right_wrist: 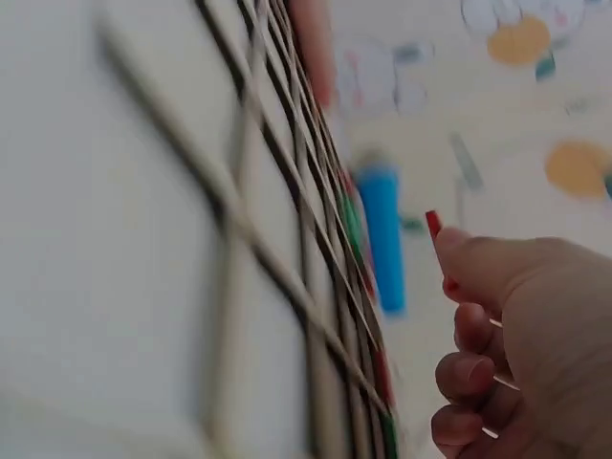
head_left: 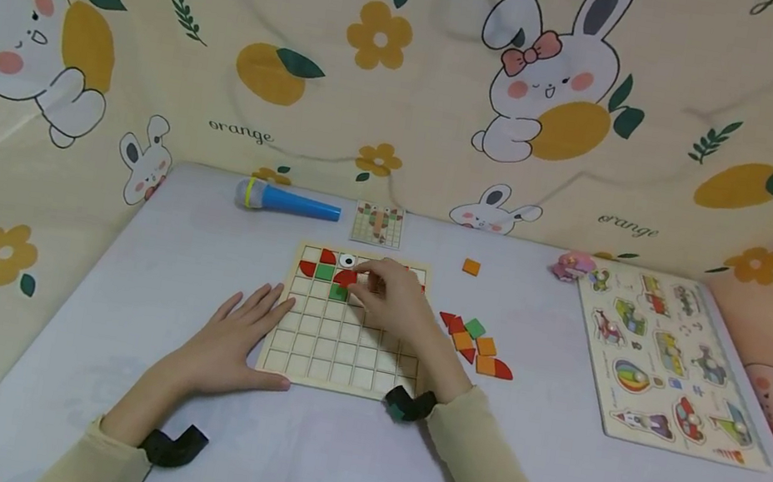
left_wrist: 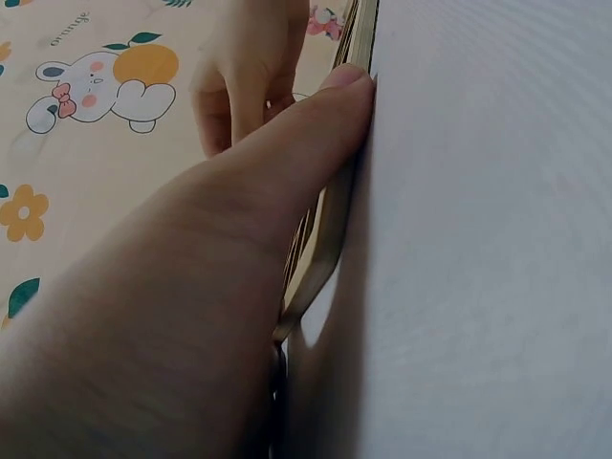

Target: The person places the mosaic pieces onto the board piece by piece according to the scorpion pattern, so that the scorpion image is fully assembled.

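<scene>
My right hand (head_left: pixel 389 296) is over the upper middle of a wooden grid board (head_left: pixel 335 349), thumb and finger pinching a small red piece (right_wrist: pixel 435 229), seen nearly edge-on in the right wrist view. My left hand (head_left: pixel 234 343) lies with fingers spread at the board's left edge, its thumb along the lower left corner. Red quarter-round pieces (head_left: pixel 307 269), a green square (head_left: pixel 324 272) and a white square with a black dot (head_left: pixel 348 261) sit in the upper cells. Another green square (head_left: pixel 337 292) lies just below my right fingertips, which hide some cells.
Loose orange, red and green pieces (head_left: pixel 463 342) lie right of the board, with one orange square (head_left: pixel 471 267) farther back. Behind the board are a blue toy microphone (head_left: pixel 297 203) and a pattern card (head_left: pixel 378 225). A picture puzzle board (head_left: pixel 678 363) and pink toy (head_left: pixel 572 266) stand right.
</scene>
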Demonstrator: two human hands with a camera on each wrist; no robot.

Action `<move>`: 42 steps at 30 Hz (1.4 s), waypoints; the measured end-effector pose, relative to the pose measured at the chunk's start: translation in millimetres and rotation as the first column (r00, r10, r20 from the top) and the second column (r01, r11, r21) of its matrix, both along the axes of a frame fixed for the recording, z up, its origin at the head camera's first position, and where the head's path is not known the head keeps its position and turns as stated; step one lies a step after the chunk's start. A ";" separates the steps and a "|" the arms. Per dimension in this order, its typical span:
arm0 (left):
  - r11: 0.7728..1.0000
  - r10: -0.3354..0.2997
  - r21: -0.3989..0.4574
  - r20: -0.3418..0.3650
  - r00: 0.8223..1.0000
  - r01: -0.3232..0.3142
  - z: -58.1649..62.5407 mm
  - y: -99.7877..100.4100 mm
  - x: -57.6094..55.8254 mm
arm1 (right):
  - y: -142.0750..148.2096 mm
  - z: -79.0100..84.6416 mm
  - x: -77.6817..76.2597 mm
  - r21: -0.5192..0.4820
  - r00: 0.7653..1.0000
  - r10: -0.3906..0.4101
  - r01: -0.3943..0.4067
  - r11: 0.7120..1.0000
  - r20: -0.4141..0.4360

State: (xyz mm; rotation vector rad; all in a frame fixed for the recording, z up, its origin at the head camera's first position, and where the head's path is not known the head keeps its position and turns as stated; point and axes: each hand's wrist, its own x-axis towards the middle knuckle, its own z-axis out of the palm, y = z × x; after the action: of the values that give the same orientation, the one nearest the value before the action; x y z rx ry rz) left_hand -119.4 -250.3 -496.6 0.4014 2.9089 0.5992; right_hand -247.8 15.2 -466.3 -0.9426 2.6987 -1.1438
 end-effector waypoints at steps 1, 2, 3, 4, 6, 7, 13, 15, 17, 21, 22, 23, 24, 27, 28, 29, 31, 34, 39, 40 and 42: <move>1.000 0.000 0.000 -0.002 1.000 0.000 -0.4 0.1 0.3 | 6.3 1.7 -3.1 -0.017 1.000 -0.022 0.022 1.000 0.003; 1.000 0.000 0.001 -0.003 1.000 0.000 -0.6 0.2 0.8 | 12.5 2.5 -6.5 -0.034 0.999 -0.041 0.041 0.999 0.005; 1.000 0.001 0.003 -0.003 1.000 -0.001 -0.7 0.2 1.2 | 18.5 3.0 -9.7 -0.042 0.998 -0.056 0.056 0.998 0.006; 1.000 0.001 0.003 -0.004 1.000 -0.001 -0.9 0.0 1.7 | 23.9 3.7 -12.1 -0.048 0.997 -0.071 0.071 0.996 0.015; 1.000 0.000 0.006 -0.004 1.000 0.000 -0.9 -0.6 2.7 | 31.2 4.1 -15.8 -0.055 0.994 -0.100 0.103 0.993 0.038; 1.000 0.000 0.007 -0.003 1.000 0.000 -0.9 -0.9 3.1 | 33.4 4.0 -17.1 -0.057 0.993 -0.108 0.111 0.992 0.041; 1.000 0.003 0.000 -0.001 1.000 -0.003 -0.7 -1.4 4.0 | 32.8 0.9 -19.1 -0.047 0.993 -0.104 0.107 0.993 0.057; 1.000 0.004 0.000 0.000 1.000 -0.004 -0.9 -1.1 4.0 | 30.8 -0.2 -18.0 -0.037 0.995 -0.079 0.082 0.996 0.065; 1.000 0.004 0.000 0.001 1.000 -0.004 -1.1 -0.8 4.1 | 28.6 -0.9 -16.7 -0.023 0.995 -0.061 0.063 0.998 0.078; 1.000 0.005 -0.001 -0.002 1.000 -0.005 -1.5 -0.7 4.4 | 25.6 -0.6 -14.9 0.005 0.995 -0.038 0.038 0.999 0.089; 1.000 0.006 0.000 -0.003 1.000 -0.006 -1.6 -0.8 4.5 | 25.1 -0.4 -14.8 0.011 0.995 -0.036 0.035 0.999 0.093; 1.000 0.006 0.000 -0.004 1.000 -0.006 -1.6 -0.8 4.5 | 25.1 0.2 -14.6 0.015 0.995 -0.034 0.033 0.999 0.093; 1.000 0.006 0.002 -0.006 1.000 -0.006 -1.7 -0.9 4.5 | 25.3 0.8 -14.6 0.018 0.995 -0.033 0.032 0.999 0.094; 1.000 0.005 0.005 -0.006 1.000 -0.004 -2.1 -1.1 4.2 | 28.2 3.5 -15.1 0.008 0.994 -0.039 0.039 0.999 0.104; 1.000 0.005 0.007 -0.005 1.000 -0.005 -2.1 -1.2 4.1 | 29.9 4.2 -15.7 0.005 0.993 -0.043 0.043 0.999 0.106; 1.000 0.004 0.009 -0.005 1.000 -0.004 -2.3 -1.2 3.9 | 32.0 4.8 -16.3 -0.001 0.993 -0.046 0.046 0.999 0.110; 1.000 0.004 0.012 -0.005 1.000 -0.004 -2.3 -1.1 3.4 | 36.8 5.6 -18.1 -0.009 0.991 -0.050 0.052 0.999 0.123; 1.000 0.001 0.014 -0.006 1.000 -0.001 -2.0 -0.8 2.6 | 44.4 5.0 -21.5 -0.007 0.986 -0.058 0.060 0.998 0.156; 1.000 -0.004 0.014 -0.010 1.000 0.004 -0.9 0.0 1.6 | 54.5 7.1 -25.4 0.010 0.979 -0.043 0.042 0.999 0.200; 1.000 -0.005 0.014 -0.010 1.000 0.005 -0.7 0.1 1.5 | 56.3 7.8 -26.0 0.017 0.979 -0.038 0.036 0.999 0.200; 1.000 -0.005 0.014 -0.011 1.000 0.005 -0.5 0.3 1.2 | 59.5 8.7 -27.0 0.033 0.981 -0.029 0.024 0.999 0.194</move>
State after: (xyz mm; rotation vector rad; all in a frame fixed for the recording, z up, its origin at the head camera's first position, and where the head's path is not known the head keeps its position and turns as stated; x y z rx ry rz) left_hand -118.2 -249.9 -497.0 0.4151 2.9145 0.6188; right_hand -274.7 74.7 -457.6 -0.7498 2.5720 -1.1317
